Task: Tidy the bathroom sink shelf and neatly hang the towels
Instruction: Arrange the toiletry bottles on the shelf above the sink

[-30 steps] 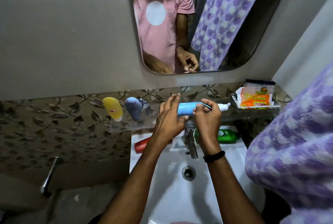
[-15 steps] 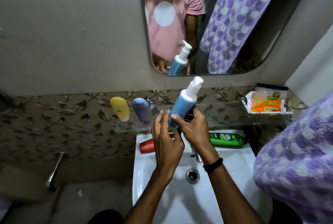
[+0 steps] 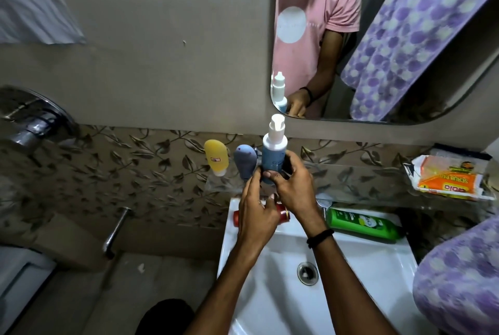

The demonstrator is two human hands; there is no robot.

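A blue pump bottle with a white top stands upright on the glass shelf, next to a grey-blue squeeze bottle and a yellow one. My right hand grips the pump bottle's lower body. My left hand sits just below it, fingertips touching the bottle's base. A purple spotted towel hangs at the right edge. A pale striped towel hangs at the top left.
A green bottle and a red bottle lie on the white sink's back rim. An orange scrub-pad pack rests on the shelf's right end. The mirror is above; a chrome tap fitting is on the left wall.
The blue pump bottle went from lying flat in both hands to tilted, and now stands upright at the shelf's left end beside the grey-blue bottle.
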